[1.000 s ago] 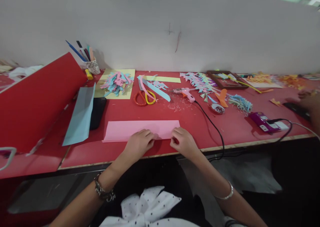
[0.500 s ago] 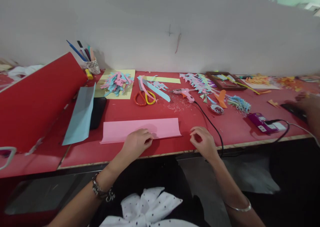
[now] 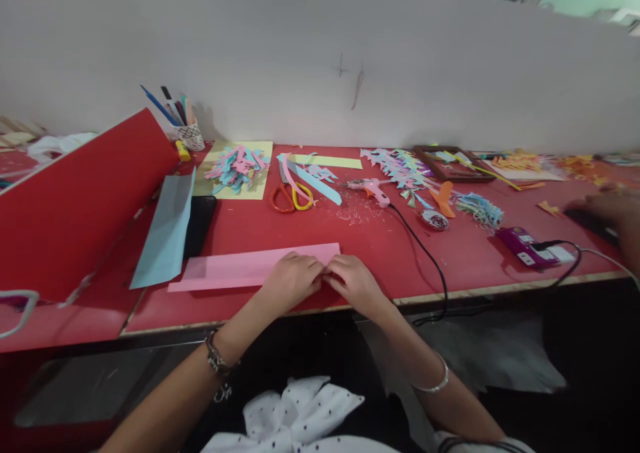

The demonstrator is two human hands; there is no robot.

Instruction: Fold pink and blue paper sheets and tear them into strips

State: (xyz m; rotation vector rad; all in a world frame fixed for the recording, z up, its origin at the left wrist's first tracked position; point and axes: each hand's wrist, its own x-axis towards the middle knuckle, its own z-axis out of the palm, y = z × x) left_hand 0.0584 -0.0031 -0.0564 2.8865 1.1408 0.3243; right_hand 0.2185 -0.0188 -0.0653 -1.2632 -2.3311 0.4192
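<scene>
The pink paper (image 3: 225, 271) lies lengthwise near the front edge of the red counter (image 3: 240, 226), its long near side bent up into a narrow fold. Both hands are at its right-hand part. The left hand (image 3: 293, 282) lies over the paper, thumb and fingers closed on the near fold. The right hand (image 3: 354, 283) is just beside it, at the paper's right end, with its fingertips clamped on the same near side; the two hands' fingertips meet or nearly meet. Most of the paper stretches leftward from the left hand, away from the right hand.

The paper's left end comes just beside a light blue sheet (image 3: 163, 233), which partly covers a dark flat object (image 3: 200, 220); whether the two papers touch is unclear. Farther back, toward the counter's rear edge, lie a heap of pink and blue strips (image 3: 237, 168), scissors (image 3: 283, 198) with red and yellow handles, and a pink glue gun (image 3: 373, 190). Toward the right end of the counter sits a purple box (image 3: 525, 246), and beyond it another person's blurred hand (image 3: 617, 210).
</scene>
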